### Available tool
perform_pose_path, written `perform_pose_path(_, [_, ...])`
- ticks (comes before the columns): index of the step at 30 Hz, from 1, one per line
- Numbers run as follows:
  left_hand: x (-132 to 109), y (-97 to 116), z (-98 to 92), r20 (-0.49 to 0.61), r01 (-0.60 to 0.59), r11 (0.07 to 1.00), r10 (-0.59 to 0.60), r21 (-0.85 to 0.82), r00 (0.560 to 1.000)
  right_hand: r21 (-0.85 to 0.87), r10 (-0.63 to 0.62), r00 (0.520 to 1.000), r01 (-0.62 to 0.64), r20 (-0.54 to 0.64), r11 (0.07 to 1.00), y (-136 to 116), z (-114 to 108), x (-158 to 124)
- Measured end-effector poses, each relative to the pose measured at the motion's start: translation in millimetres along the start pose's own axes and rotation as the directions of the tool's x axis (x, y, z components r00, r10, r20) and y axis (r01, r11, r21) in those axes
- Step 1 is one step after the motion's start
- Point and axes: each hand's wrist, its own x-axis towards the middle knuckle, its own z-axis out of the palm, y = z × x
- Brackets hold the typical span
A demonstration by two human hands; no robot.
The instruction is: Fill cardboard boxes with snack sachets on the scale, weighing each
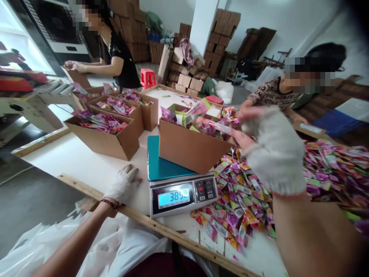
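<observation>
My left hand [123, 185], in a white glove, lies flat on the white tabletop beside the scale, fingers stretched out and holding nothing. To the right of an open cardboard box [193, 145], my gloved right hand [271, 150] is raised and blurred. A slim pink packet [221, 127] reaches from its bare fingertips over the box's rim and seems pinched there. The box stands on the teal pan of a digital scale [184, 196] and is filled with colourful slim packets. The lit display appears to read 3858, though its last digit is unclear.
Filled boxes [106, 132] stand at the left. Loose packets [239, 196] spread across the table's right side. A wooden strip [161, 227] edges the table. One person [115, 57] handles a box at the far left; another person [276, 90] is at the right.
</observation>
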Motion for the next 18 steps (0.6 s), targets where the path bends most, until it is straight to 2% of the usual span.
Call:
perform_pose_path(1, [0.0,-0.8,1.1,-0.008,0.009,0.999,-0.01,-0.032,1.0,-0.013,0.092,0.996,-0.092,-0.006,0.996,8.0,-3.2,-27.4])
perform_pose_path(2, [-0.2,-1.5,2.1,-0.015,0.021,0.997,-0.022,-0.068,1.0,-0.033,0.212,0.975,-0.21,0.066,0.977,16.8,-4.8,-57.2])
perform_pose_path(3, [-0.6,-2.1,3.2,-0.023,0.035,0.993,-0.038,-0.108,0.999,-0.051,0.324,0.918,-0.321,0.228,0.946,25.5,-4.1,-88.4])
perform_pose_path(4, [-1.2,-2.4,4.0,-0.031,0.054,0.987,-0.06,-0.154,0.998,-0.087,0.395,0.816,-0.398,0.422,0.913,33.0,-1.1,-120.2])
perform_pose_path(5, [-2.1,-2.4,4.4,-0.042,0.078,0.976,-0.088,-0.202,0.995,-0.144,0.441,0.682,-0.448,0.584,0.882,38.5,4.0,-151.5])
perform_pose_path(6, [-3.2,-2.1,4.0,-0.055,0.107,0.962,-0.124,-0.252,0.991,-0.212,0.475,0.548,-0.475,0.688,0.854,41.7,10.8,-181.2])
perform_pose_path(7, [-4.3,-1.3,2.7,-0.071,0.135,0.945,-0.163,-0.299,0.984,-0.294,0.513,0.458,-0.469,0.726,0.833,42.7,18.8,-208.2])
perform_pose_path(8, [-5.1,-0.1,0.1,-0.089,0.158,0.927,-0.199,-0.34,0.976,-0.379,0.552,0.4,-0.435,0.732,0.817,41.8,27.0,-231.3])
perform_pose_path(9, [-5.5,1.6,-4.0,-0.111,0.174,0.911,-0.23,-0.373,0.967,-0.451,0.587,0.375,-0.392,0.718,0.802,40.0,34.9,-250.0])
perform_pose_path(10, [-5.2,3.9,-9.8,-0.136,0.182,0.899,-0.254,-0.398,0.958,-0.499,0.607,0.374,-0.35,0.701,0.793,38.0,41.6,-263.9])
perform_pose_path(13, [0.8,16.3,-37.4,-0.26,0.135,0.891,-0.267,-0.433,0.928,-0.455,0.564,0.418,-0.337,0.712,0.824,37.8,50.7,-280.9])
perform_pose_path(16, [12.3,41.3,-76.7,-0.481,-0.051,0.913,-0.166,-0.405,0.861,-0.311,0.482,0.465,-0.399,0.743,0.863,48.8,42.6,-277.5])
perform_pose_path(18, [19.5,65.0,-105.3,-0.607,-0.23,0.908,-0.034,-0.351,0.794,-0.199,0.404,0.524,-0.403,0.75,0.893,58.5,30.6,-270.6])
